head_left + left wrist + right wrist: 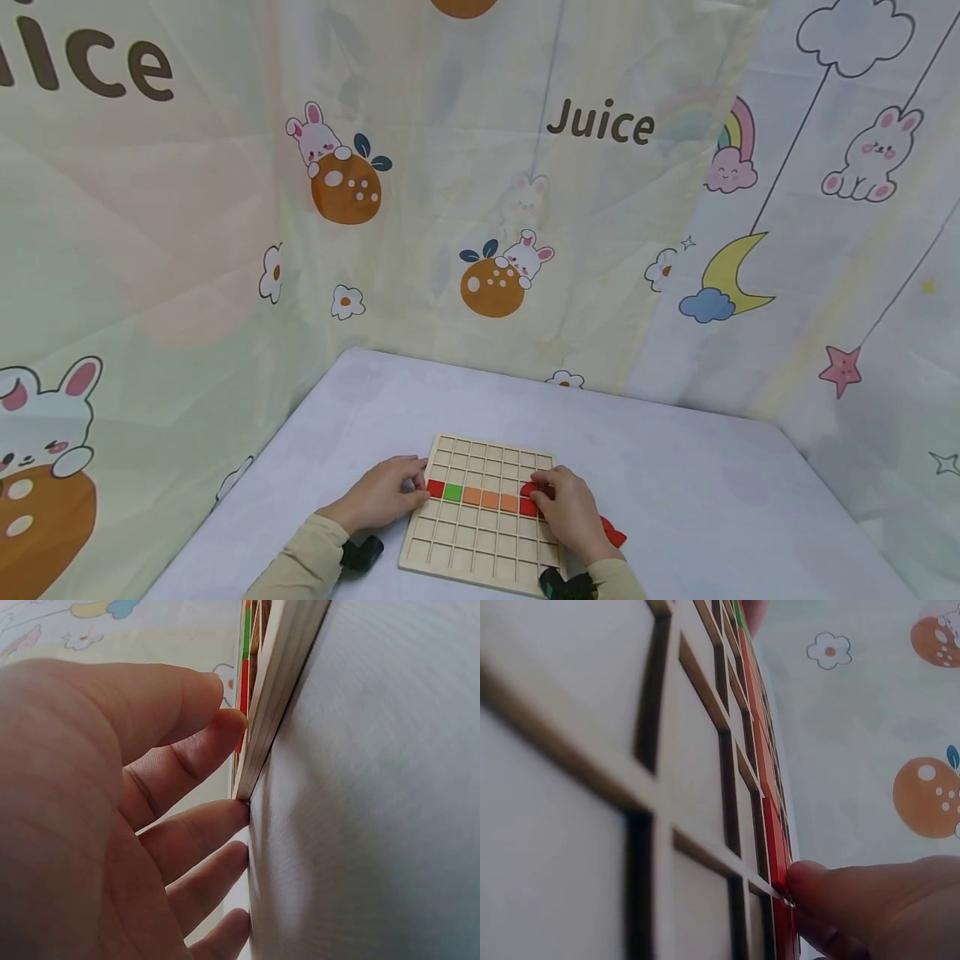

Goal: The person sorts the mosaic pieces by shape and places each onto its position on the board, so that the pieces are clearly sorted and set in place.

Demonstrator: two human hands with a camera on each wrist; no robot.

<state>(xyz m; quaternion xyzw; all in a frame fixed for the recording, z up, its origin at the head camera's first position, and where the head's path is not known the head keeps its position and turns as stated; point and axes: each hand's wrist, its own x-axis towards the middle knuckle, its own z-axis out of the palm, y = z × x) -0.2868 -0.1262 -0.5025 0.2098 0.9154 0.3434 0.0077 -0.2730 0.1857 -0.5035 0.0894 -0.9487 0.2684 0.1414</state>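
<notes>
The wooden board [463,533], likely stiff and light, lay between the left hand [381,495] and right hand [573,515], best held by its edges. Left fingers, parted and empty, touched one; right fingers bent at a red tile [775,840], hold unclear.

In the head view, the right hand [576,512] covered the right end of the coloured row [490,500] on the board [450,546], and partly hid the red piece [528,489] at its fingertips. It also hid part of another red shape [614,532]. A black device [562,586] obscured the board's near right corner. The right wrist view blurred the closest cells [555,859]; the left wrist view's top edge cropped the board.
</notes>
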